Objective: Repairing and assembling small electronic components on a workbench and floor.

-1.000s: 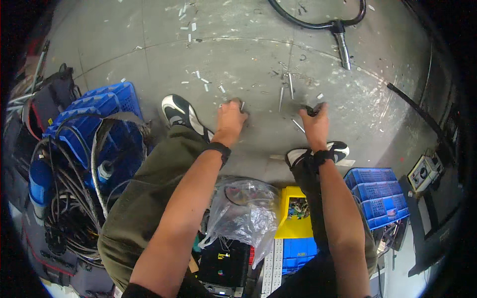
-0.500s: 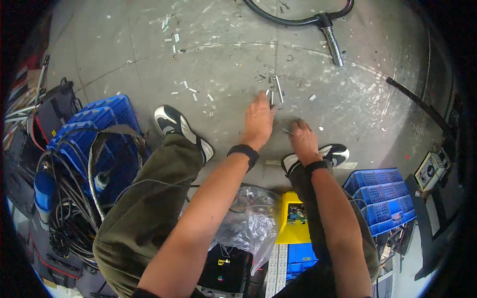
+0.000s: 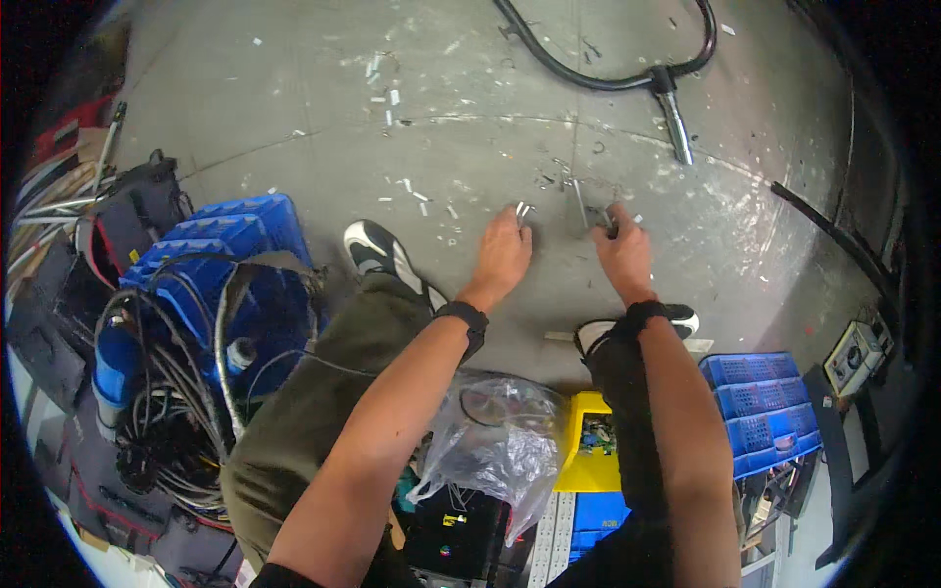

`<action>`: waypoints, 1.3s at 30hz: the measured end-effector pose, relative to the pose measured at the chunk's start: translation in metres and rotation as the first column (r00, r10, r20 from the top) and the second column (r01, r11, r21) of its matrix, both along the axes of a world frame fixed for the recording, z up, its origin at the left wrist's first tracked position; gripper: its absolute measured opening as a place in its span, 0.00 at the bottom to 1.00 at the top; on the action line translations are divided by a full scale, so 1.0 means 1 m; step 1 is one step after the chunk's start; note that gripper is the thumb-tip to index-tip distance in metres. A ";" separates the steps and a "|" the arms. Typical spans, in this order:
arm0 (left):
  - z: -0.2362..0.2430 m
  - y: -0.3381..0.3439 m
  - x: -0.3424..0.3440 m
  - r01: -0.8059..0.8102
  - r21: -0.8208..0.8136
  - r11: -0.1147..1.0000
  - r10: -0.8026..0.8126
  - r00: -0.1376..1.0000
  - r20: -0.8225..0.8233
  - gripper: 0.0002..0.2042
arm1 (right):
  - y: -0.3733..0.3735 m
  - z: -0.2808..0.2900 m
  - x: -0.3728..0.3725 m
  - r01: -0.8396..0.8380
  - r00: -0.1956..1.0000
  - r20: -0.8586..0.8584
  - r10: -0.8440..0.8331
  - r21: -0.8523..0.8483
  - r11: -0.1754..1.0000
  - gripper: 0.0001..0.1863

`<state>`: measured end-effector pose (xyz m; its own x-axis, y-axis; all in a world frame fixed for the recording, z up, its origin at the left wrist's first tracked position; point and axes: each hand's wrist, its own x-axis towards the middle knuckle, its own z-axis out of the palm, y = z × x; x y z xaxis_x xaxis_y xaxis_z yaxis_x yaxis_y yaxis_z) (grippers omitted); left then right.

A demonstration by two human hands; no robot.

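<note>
My left hand (image 3: 502,253) is held over the grey floor, its fingers closed on a small silver metal piece (image 3: 525,210). To its right, my right hand (image 3: 624,257) curls its fingers around something small and dark that I cannot make out. A thin silver rod (image 3: 578,201) stretches between the two hands, close to the right fingertips; whether they touch it is unclear. Small dark metal bits (image 3: 549,180) lie scattered just beyond the hands.
A black bent tube frame (image 3: 608,83) with a chrome end lies ahead. Blue crates (image 3: 250,220) and coiled cables (image 3: 167,392) are at left, more blue crates (image 3: 760,397) at right. A clear plastic bag (image 3: 500,441) and yellow bin (image 3: 588,475) sit nearest me.
My right hand has reached forward and right, toward the scattered bits. My left hand now has a silver piece in its fingers. Of two rods on the floor, one still shows.
</note>
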<state>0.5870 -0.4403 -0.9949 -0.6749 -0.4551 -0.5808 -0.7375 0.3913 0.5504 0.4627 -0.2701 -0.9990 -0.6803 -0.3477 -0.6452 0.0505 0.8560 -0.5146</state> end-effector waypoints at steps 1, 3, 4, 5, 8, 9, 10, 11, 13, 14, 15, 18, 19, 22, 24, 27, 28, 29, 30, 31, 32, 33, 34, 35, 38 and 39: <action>0.004 -0.011 0.000 0.000 -0.031 1.000 0.000 1.000 -0.016 0.16 | -0.009 -0.001 -0.004 0.002 1.000 0.004 -0.002 -0.015 1.000 0.20; 0.013 -0.039 -0.001 -0.072 0.075 0.995 0.066 0.994 0.086 0.16 | -0.029 -0.006 -0.007 0.023 0.997 -0.076 -0.024 -0.018 1.000 0.21; 0.017 -0.053 -0.005 -0.062 0.041 0.997 0.059 0.995 0.079 0.16 | -0.035 -0.007 -0.008 -0.069 0.993 -0.091 0.071 0.029 0.997 0.21; 0.019 -0.064 -0.012 -0.124 0.034 0.992 0.118 0.982 0.145 0.17 | -0.041 -0.009 -0.007 -0.066 0.994 -0.089 0.066 0.011 0.998 0.21; 0.022 -0.107 -0.027 -0.211 0.023 0.977 0.198 0.944 0.264 0.17 | -0.054 -0.018 -0.003 -0.117 0.983 -0.124 0.133 0.124 0.985 0.22; 0.020 -0.122 -0.030 -0.239 0.035 0.970 0.216 0.923 0.317 0.18 | -0.055 -0.021 -0.003 -0.141 0.977 -0.136 0.163 0.155 0.978 0.22; 0.018 -0.134 -0.030 -0.237 0.026 0.971 0.217 0.923 0.318 0.18 | -0.055 -0.025 -0.002 -0.150 0.971 -0.154 0.182 0.200 0.968 0.22; 0.013 -0.146 -0.028 -0.299 -0.020 0.954 0.292 0.917 0.272 0.20 | -0.054 -0.027 -0.001 -0.165 0.970 -0.147 0.193 0.182 0.969 0.22; -0.004 -0.170 -0.027 -0.362 -0.059 0.930 0.366 0.905 0.217 0.21 | -0.050 -0.028 0.000 -0.233 0.951 -0.167 0.259 0.163 0.959 0.20; -0.013 -0.185 -0.024 -0.409 -0.050 0.911 0.412 0.909 0.070 0.22 | -0.048 -0.027 0.000 -0.243 0.947 -0.179 0.266 0.140 0.960 0.20; -0.021 -0.197 -0.021 -0.466 -0.009 0.884 0.467 0.885 0.004 0.24 | -0.047 -0.024 -0.001 -0.184 0.976 -0.103 0.191 0.081 0.980 0.19; -0.026 -0.220 -0.009 -0.427 -0.056 0.903 0.426 0.904 -0.027 0.21 | -0.047 -0.007 0.005 -0.084 0.996 -0.013 0.084 -0.012 0.996 0.16; -0.022 -0.223 -0.007 -0.499 0.019 0.866 0.496 0.864 0.090 0.20 | -0.047 0.001 0.007 -0.022 1.000 0.013 0.023 -0.028 0.999 0.14; 0.006 -0.216 0.000 -0.306 0.063 0.950 0.288 0.936 0.201 0.18 | -0.053 0.028 0.022 0.339 0.859 0.436 -0.267 -0.097 0.936 0.10; 0.027 -0.201 0.003 -0.323 0.222 0.920 0.279 0.937 0.210 0.17 | -0.060 0.044 0.033 0.407 0.809 0.511 -0.290 -0.133 0.903 0.09; 0.048 -0.172 0.007 -0.211 0.436 0.875 0.146 0.973 0.177 0.16 | -0.072 0.069 0.042 0.502 0.726 0.619 -0.300 -0.178 0.847 0.08; 0.054 -0.163 0.008 -0.080 0.476 0.876 0.007 0.988 0.153 0.16 | -0.077 0.078 0.042 0.505 0.727 0.618 -0.299 -0.187 0.842 0.08; 0.061 -0.150 0.010 -0.069 0.476 0.877 0.020 0.994 0.108 0.16 | -0.083 0.088 0.042 0.492 0.735 0.596 -0.325 -0.139 0.859 0.08; 0.070 -0.134 0.015 0.108 0.337 0.935 -0.098 0.994 -0.048 0.16 | -0.089 0.098 0.040 0.508 0.732 0.611 -0.300 -0.196 0.839 0.08; 0.080 -0.118 0.017 0.192 0.259 0.947 -0.165 0.979 -0.123 0.17 | -0.095 0.108 0.038 0.504 0.728 0.606 -0.320 -0.156 0.850 0.10; 0.090 -0.103 0.019 0.265 0.167 0.950 -0.233 0.954 -0.189 0.18 | -0.099 0.120 0.035 0.494 0.732 0.594 -0.333 -0.126 0.860 0.11; 0.100 -0.090 0.019 0.233 0.251 0.940 -0.198 0.967 -0.158 0.18 | -0.102 0.131 0.033 0.497 0.727 0.595 -0.341 -0.114 0.860 0.11; 0.111 -0.080 0.019 0.197 0.331 0.923 -0.164 0.979 -0.124 0.18 | -0.105 0.141 0.031 0.503 0.718 0.598 -0.356 -0.093 0.859 0.13; 0.123 -0.069 0.020 0.194 0.331 0.923 -0.160 0.979 -0.128 0.18 | -0.106 0.151 0.029 0.511 0.719 0.605 -0.342 -0.126 0.850 0.14; 0.157 -0.050 0.018 0.129 0.522 0.843 -0.174 0.984 0.037 0.18 | -0.101 0.173 0.027 0.485 0.692 0.639 -0.335 -0.069 0.872 0.17; 0.167 -0.047 0.017 0.131 0.525 0.841 -0.180 0.983 0.042 0.18 | -0.098 0.180 0.027 0.482 0.703 0.636 -0.317 -0.099 0.870 0.17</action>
